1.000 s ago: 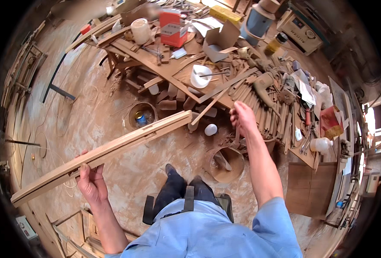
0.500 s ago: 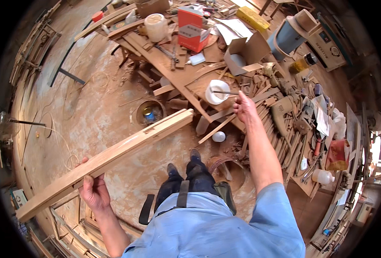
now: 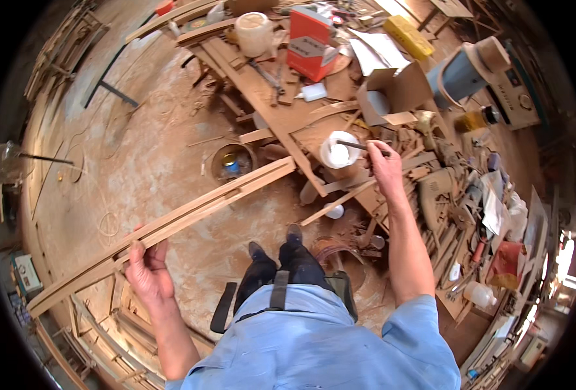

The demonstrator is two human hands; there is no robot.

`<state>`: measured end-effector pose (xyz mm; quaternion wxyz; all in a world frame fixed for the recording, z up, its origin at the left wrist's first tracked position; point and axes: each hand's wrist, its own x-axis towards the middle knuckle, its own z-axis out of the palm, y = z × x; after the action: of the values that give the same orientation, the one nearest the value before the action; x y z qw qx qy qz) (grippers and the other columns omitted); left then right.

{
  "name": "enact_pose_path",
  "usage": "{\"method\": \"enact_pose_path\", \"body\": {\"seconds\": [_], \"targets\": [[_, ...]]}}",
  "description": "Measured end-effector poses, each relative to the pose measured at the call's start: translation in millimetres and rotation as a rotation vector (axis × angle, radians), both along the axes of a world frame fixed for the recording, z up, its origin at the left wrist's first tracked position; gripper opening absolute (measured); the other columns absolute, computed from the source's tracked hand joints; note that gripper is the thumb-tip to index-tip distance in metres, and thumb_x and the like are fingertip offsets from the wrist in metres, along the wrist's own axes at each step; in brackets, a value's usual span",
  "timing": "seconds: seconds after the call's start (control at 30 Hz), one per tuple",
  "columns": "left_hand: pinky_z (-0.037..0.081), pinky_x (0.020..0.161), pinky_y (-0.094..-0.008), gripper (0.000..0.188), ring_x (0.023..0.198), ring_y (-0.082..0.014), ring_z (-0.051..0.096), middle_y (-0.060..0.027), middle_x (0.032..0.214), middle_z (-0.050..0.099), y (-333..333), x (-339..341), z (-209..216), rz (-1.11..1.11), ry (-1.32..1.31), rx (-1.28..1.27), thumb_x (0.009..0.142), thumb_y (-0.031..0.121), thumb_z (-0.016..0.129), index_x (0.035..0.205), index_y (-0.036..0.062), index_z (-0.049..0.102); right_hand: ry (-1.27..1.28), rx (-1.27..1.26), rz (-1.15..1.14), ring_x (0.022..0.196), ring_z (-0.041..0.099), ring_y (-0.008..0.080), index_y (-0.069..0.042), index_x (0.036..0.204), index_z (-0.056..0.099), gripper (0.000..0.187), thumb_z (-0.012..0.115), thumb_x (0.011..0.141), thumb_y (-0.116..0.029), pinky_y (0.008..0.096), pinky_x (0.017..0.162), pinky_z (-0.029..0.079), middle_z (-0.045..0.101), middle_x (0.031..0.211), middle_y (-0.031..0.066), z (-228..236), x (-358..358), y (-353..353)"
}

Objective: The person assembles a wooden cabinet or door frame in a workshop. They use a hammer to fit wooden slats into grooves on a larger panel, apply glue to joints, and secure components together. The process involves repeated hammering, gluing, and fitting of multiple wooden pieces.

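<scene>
The left hand (image 3: 146,268) gripped a long pale wooden strip (image 3: 171,227), whose far end reached the cluttered bench (image 3: 268,107). The right hand (image 3: 387,164) pinched a thin stick, perhaps a brush (image 3: 359,145), its tip hidden inside a white round tub (image 3: 337,151); earlier it hovered lower, empty.

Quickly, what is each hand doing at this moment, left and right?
Left hand: closed around the long wooden strip.
Right hand: closed on a thin stick reaching into the white tub.
</scene>
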<state>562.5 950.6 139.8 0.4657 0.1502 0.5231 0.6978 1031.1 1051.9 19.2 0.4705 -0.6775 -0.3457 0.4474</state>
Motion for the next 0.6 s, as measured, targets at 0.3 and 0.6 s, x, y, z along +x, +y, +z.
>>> {"method": "enact_pose_path", "body": {"seconds": [0.3,0.6], "targets": [[0.055,0.092,-0.0455,0.038,0.107,-0.0294,0.062,-0.0150,0.123,0.059,-3,0,-7,0.042,-0.031,0.023,0.090,0.013,0.063,0.124,0.0002,0.052,0.280,-0.218,-0.164,0.047,0.056,0.0116,-0.003,0.090,0.059,0.035,0.057,0.094,-0.037,0.0220,0.036,0.041,0.062,0.069,0.0066,-5,20,3],[0.058,0.085,-0.0483,0.036,0.103,-0.0295,0.064,-0.0151,0.123,0.058,-11,0,1,0.077,-0.067,0.065,0.090,0.010,0.061,0.124,0.0070,0.048,0.490,-0.188,-0.339,0.047,0.052,0.0117,-0.011,0.087,0.053,0.034,0.056,0.094,-0.043,0.0233,0.037,0.037,0.058,0.063,0.0025,-17,40,-1]]}}
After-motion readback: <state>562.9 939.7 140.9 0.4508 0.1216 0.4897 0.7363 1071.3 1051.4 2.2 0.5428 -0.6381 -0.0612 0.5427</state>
